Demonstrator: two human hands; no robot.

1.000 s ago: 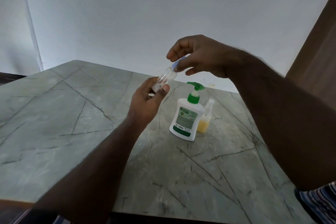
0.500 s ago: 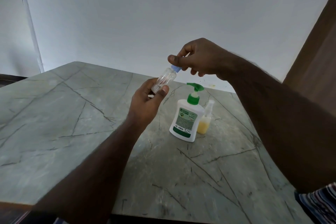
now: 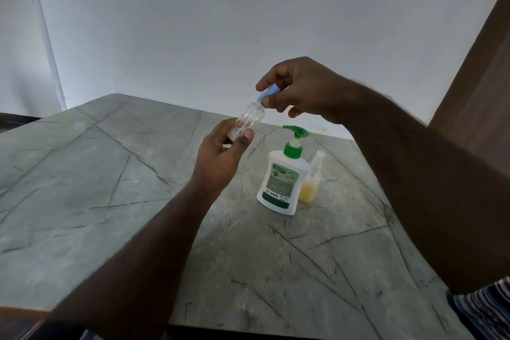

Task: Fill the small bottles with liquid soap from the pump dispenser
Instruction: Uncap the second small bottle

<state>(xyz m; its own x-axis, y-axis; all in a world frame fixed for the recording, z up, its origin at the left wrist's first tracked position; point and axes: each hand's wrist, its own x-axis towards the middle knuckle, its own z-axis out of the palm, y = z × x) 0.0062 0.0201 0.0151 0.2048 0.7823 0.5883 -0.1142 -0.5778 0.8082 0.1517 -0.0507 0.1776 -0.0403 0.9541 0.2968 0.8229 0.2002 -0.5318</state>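
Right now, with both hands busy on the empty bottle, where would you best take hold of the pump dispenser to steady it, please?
Grip the pump dispenser round its white body below the green collar, coming from its left, open side. The half-filled small bottle stands close against its right, and the nozzle overhangs that way, so a hand from there would likely knock it. The flat, upright body suits a wrap grip.

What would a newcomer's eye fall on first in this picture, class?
First, the two hands raised mid-frame: the left hand holds a small clear bottle while the right hand pinches its blue cap. Next, the white soap dispenser with a green pump stands on the grey table, a small bottle of yellow liquid beside it.
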